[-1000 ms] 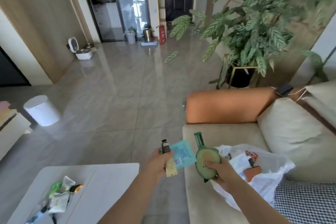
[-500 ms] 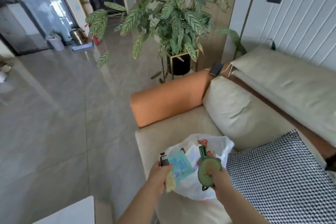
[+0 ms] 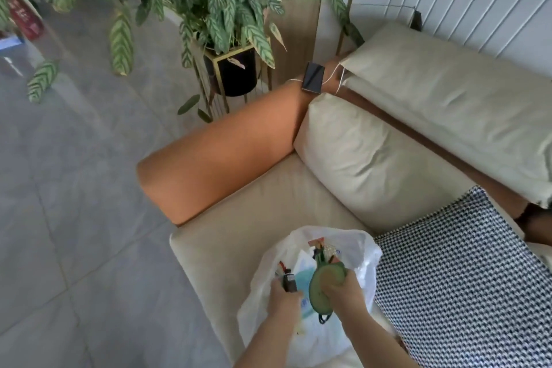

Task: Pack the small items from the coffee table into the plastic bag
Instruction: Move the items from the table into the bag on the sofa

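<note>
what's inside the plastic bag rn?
In the plastic bag, a red-and-white packet shows near the far rim. Both hands sit over its mouth: left hand holding a dark lighter-like item and teal packet, right hand an avocado-shaped fan. Deeper contents are covered.

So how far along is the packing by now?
Some items already lie inside the plastic bag on the sofa. The left hand holds a small bottle and packet; the right hand grips a green avocado-shaped item over it. Both remain to drop in.
</note>
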`<control>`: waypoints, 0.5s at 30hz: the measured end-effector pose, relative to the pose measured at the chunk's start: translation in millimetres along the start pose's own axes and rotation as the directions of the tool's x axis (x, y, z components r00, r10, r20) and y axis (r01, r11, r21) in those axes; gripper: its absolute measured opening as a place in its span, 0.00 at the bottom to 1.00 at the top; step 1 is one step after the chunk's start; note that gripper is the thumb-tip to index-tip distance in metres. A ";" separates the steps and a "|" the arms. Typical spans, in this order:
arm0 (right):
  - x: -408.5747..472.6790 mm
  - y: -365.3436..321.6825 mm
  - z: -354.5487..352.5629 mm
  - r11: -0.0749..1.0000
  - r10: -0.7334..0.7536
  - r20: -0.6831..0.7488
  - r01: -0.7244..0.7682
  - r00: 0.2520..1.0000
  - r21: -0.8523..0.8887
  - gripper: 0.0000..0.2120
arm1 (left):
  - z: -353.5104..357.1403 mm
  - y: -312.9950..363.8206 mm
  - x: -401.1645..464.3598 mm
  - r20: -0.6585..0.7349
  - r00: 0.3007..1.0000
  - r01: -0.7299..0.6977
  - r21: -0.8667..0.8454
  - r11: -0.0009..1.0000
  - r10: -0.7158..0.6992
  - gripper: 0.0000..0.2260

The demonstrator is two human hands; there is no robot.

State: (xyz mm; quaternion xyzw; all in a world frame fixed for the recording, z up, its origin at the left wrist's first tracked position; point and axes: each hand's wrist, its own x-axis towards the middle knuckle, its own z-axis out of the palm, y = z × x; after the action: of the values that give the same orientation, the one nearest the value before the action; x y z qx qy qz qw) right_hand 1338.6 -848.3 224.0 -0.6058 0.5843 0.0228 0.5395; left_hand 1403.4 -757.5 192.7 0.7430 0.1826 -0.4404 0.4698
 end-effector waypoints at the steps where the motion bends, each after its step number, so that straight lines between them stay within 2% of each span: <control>1: 6.9 0.8 5.6 0.999 0.026 -0.014 -0.025 1.000 0.021 0.28 | -1.1 -0.8 7.8 -0.005 1.000 0.004 0.034 0.999 -0.004 0.25; 4: 27.0 6.6 16.6 0.992 0.084 -0.049 -0.079 0.995 0.101 0.26 | -7.8 -7.7 22.1 -0.032 0.999 0.019 0.132 0.991 -0.015 0.31; 7: 34.7 10.1 17.7 0.994 -0.002 -0.081 0.011 0.997 0.112 0.18 | -16.3 -13.3 24.1 -0.075 0.993 -0.075 0.243 0.967 0.096 0.31; 10: 30.4 14.8 13.2 0.995 -0.098 -0.070 0.100 0.993 0.018 0.23 | -27.9 -15.1 22.2 -0.075 0.974 -0.188 0.244 0.951 0.212 0.32; 12: 26.6 18.3 9.1 0.994 -0.107 -0.032 0.107 0.994 -0.010 0.28 | -33.6 -13.9 18.4 -0.085 0.972 -0.185 0.286 0.940 0.217 0.30; 15: 15.5 21.6 3.8 0.987 -0.148 0.038 0.150 0.988 -0.065 0.29 | -36.2 -15.0 5.4 -0.086 0.976 -0.165 0.298 0.940 0.199 0.31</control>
State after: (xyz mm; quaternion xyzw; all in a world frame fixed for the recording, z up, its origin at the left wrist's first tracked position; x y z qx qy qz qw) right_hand 1329.9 -850.6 198.6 -0.6652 0.5272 0.0123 0.5286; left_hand 1413.6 -719.8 186.3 0.8416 0.0734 -0.3733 0.3834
